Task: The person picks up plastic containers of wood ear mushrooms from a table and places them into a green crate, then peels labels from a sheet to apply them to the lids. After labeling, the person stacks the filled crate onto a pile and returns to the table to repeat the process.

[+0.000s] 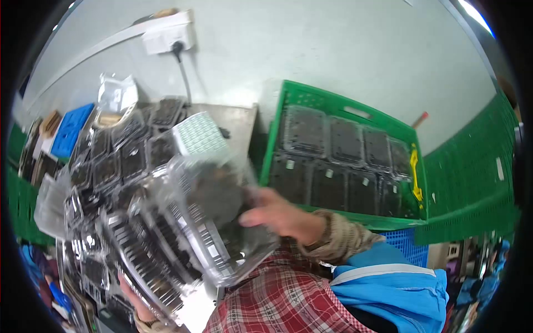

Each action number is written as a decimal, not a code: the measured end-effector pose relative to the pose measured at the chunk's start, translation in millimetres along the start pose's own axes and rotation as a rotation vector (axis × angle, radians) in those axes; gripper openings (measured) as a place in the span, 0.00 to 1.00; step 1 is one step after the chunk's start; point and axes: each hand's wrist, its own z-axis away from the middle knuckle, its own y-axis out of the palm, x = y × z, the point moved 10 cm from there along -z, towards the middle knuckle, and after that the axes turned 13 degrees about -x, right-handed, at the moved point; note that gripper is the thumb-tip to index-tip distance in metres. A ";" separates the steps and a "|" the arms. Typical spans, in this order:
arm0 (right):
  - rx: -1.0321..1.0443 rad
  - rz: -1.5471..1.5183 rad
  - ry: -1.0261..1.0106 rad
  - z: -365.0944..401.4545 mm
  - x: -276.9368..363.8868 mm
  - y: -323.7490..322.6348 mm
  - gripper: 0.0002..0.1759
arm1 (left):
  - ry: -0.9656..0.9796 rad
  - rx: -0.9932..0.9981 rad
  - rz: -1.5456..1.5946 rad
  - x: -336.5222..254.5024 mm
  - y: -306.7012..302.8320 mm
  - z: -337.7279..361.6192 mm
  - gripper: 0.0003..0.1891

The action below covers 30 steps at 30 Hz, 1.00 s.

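My right hand grips the right edge of a clear plastic clamshell, which is tilted and smeared by motion; something dark shows inside. My left hand is at the lower left, wrapped around the outer side of several more clear clamshells leaning together, its fingers partly hidden. Right of my hands, a green crate holds rows of closed clamshells with dark contents; the front row bears small pale labels. A sheet of pale green labels lies just behind the held clamshell.
Many filled clamshells crowd the table at left, beside a blue tray and a plastic bag. A plugged cord hangs from a wall socket. Another green crate stands at right, and a yellow strip lies along the near crate's side.
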 end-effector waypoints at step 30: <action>-1.069 1.194 -0.032 336.3 100.1 -407.8 0.26 | 0.878 0.499 -1.583 234.9 257.6 -54.1 0.24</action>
